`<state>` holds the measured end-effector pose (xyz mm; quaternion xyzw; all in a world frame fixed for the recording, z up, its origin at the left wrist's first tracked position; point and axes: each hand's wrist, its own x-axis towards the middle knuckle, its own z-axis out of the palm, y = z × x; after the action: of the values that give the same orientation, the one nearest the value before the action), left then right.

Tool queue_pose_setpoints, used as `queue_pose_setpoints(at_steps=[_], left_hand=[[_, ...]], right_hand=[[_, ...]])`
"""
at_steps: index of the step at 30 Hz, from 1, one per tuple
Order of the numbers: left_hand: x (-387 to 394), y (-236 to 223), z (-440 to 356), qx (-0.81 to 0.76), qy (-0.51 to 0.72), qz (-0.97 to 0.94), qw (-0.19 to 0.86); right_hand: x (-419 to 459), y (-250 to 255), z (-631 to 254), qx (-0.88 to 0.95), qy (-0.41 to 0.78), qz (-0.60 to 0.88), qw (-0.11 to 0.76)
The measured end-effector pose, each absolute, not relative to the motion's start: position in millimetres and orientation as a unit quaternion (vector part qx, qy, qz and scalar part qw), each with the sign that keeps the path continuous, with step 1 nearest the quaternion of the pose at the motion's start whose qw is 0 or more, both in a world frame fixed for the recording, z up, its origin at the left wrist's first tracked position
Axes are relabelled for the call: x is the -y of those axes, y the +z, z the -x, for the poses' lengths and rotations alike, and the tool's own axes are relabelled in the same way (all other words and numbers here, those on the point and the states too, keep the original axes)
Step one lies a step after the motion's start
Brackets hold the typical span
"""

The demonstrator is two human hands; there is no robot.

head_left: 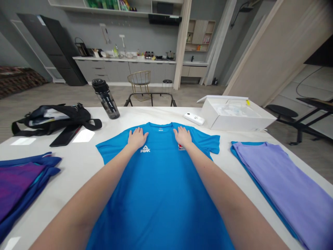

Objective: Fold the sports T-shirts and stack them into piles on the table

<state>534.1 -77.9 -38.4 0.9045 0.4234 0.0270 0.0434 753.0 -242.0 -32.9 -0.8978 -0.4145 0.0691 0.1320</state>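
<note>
A blue short-sleeved T-shirt lies spread flat, front up, on the white table, its collar toward the far edge. My left hand rests flat on the shirt's left shoulder area, fingers stretched out, just above a white PEAK logo. On the other shoulder lies my right hand, also flat and open, partly covering a small red and white badge. Neither hand grips the cloth. The shirt's lower hem is out of view.
Folded lavender and blue shirts lie at right; purple and navy clothes at left. Farther back are a black bag, a dark phone, a water bottle, a white device and an open white box.
</note>
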Motion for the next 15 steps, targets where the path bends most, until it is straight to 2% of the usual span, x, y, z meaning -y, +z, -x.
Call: queue_pose_setpoints(at_steps=[11, 15], left_hand=[[52, -50, -564, -0.464, 0.030, -0.882, 0.079], [58, -49, -572, -0.451, 0.103, -0.886, 0.033]], right_hand=[[207, -53, -796, 0.464, 0.068, 0.878, 0.092], [199, -50, -798, 0.464, 0.047, 0.876, 0.118]])
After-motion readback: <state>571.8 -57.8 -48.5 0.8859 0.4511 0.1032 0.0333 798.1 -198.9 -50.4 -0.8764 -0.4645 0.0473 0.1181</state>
